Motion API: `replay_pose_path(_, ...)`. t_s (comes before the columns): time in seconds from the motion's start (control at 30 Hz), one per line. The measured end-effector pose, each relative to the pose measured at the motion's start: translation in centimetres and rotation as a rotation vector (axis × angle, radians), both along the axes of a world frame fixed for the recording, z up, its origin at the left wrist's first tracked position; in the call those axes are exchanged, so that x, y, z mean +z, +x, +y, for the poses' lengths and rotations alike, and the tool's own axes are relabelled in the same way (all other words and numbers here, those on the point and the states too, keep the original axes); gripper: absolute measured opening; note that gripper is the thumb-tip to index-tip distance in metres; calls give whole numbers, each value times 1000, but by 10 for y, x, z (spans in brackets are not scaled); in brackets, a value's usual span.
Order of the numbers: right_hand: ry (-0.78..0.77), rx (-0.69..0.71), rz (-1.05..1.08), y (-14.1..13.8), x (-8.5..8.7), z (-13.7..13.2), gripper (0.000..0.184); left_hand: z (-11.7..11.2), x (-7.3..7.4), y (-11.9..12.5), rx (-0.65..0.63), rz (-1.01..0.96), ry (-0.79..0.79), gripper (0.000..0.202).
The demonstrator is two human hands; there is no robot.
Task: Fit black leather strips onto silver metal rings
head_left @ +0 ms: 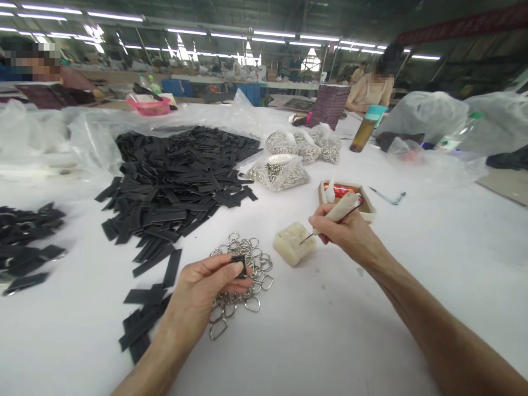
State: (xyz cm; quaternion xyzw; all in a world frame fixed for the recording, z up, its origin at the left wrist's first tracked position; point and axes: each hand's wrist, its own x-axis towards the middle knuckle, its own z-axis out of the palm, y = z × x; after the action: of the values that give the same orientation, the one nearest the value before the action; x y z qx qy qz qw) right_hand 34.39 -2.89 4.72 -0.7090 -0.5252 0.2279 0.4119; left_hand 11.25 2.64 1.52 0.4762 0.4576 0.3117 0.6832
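My left hand (pixel 214 280) is closed, pinching a small black strip (pixel 238 265) that looks folded over between thumb and fingers. Beneath and behind it lies a pile of silver D-rings (pixel 253 275) on the white table. Whether a ring sits in the strip's fold, I cannot tell. In my right hand (pixel 340 225) is a tool with a pale, thick handle (pixel 336 213) and a thin metal tip, held like a pen. That tip reaches over a yellowish, waxy-looking block (pixel 293 245); I cannot tell whether they touch. Loose black strips (pixel 144 319) lie left of my left forearm.
A large heap of black strips (pixel 181 176) spreads at the left back, with another pile (pixel 28 242) at far left. Bags of rings (pixel 280 171), a small box (pixel 369 212) with a red item, a bottle (pixel 367 129) and a pen (pixel 388 197) stand beyond. Other people sit farther off.
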Motion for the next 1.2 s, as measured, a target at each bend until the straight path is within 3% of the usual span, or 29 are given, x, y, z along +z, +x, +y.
replay_pose_path(0.67, -32, 38, 56, -10, -17, 4, 18, -3, 3, 0, -46, 16, -15, 15)
replay_pose_path(0.9, -2, 32, 74, -9, -10, 3, 22, -6, 5, 0, -37, -1, -24, 14)
replay_pose_path(1.07, 55, 6, 406, -5, -9, 1, 24, -7, -2, -3, -97, -62, -21, 14)
replay_pose_path(1.2, 95, 66, 685, -18, -8, -1, 23, -8, -3, -4, -152, -84, 2, 15)
